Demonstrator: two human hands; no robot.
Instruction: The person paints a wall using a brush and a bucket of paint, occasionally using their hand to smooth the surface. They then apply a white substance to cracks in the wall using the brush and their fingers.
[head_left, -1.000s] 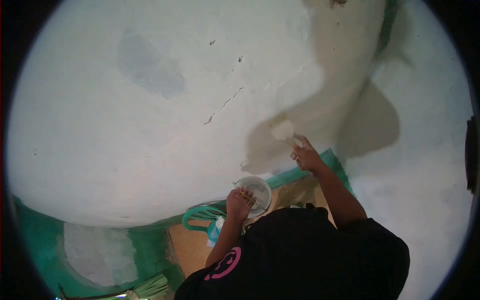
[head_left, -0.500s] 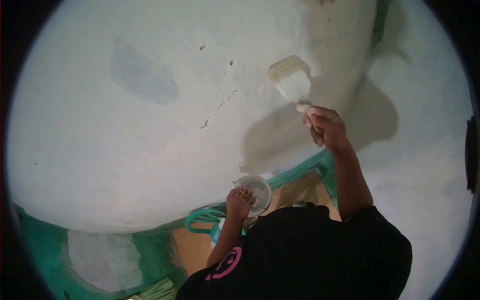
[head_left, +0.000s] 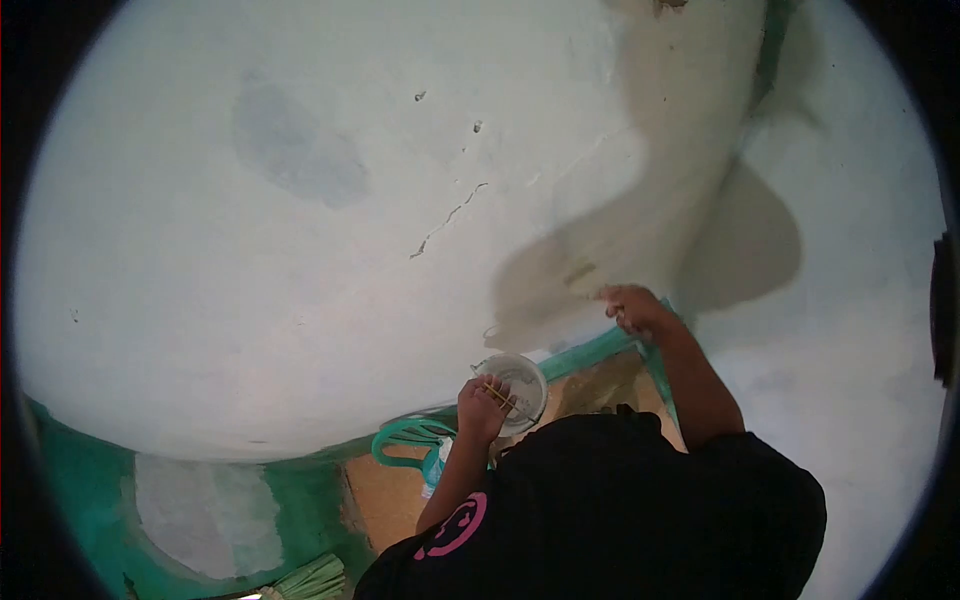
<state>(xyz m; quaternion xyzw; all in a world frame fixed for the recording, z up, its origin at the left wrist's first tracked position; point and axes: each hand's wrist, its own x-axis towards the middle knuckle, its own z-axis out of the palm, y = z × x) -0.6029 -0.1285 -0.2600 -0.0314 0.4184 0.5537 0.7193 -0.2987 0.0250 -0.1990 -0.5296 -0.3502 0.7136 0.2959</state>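
My right hand (head_left: 635, 308) grips a paintbrush (head_left: 580, 272) that shows only as a blur, low against the white wall (head_left: 300, 280). The brush sits at the bottom of a beige wet-paint swath (head_left: 660, 150) running up to the top right. My left hand (head_left: 483, 405) holds a small round paint container (head_left: 520, 382) by its thin yellow handle, close to my chest and below the brush.
A thin crack (head_left: 450, 215) and a greyish patch (head_left: 300, 150) mark the wall left of the swath. A green band (head_left: 590, 350) runs along the wall's base. A green plastic chair (head_left: 410, 440) stands on the brown floor below; a broom (head_left: 310, 578) lies at bottom left.
My right hand swept the brush up the wall half a second ago and has now brought it back down to the lower end of the beige swath. My left hand stayed put.
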